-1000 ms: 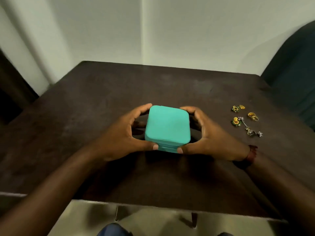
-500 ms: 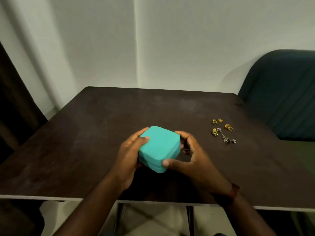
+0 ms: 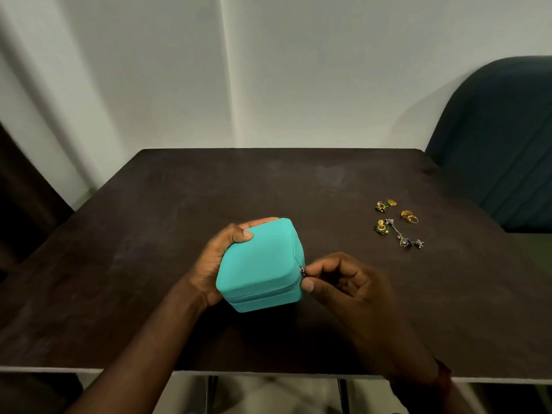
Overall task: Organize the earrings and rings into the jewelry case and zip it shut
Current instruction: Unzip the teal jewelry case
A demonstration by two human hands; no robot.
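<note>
A teal jewelry case sits zipped shut on the dark table, turned with a corner toward me. My left hand grips its left side, thumb on the lid. At the case's right corner my right hand pinches the small metal zipper pull between thumb and forefinger. To the right lie two green-and-gold earrings, a small gold earring, two gold rings and a silver dangling earring, all loose on the table.
The dark brown table has its front edge close to me. A dark teal chair stands at the back right, past the table corner. A white wall rises behind the table.
The case has been turned clockwise. My right hand left the case's side and now pinches the zipper pull. My left hand slid further round the left side.
</note>
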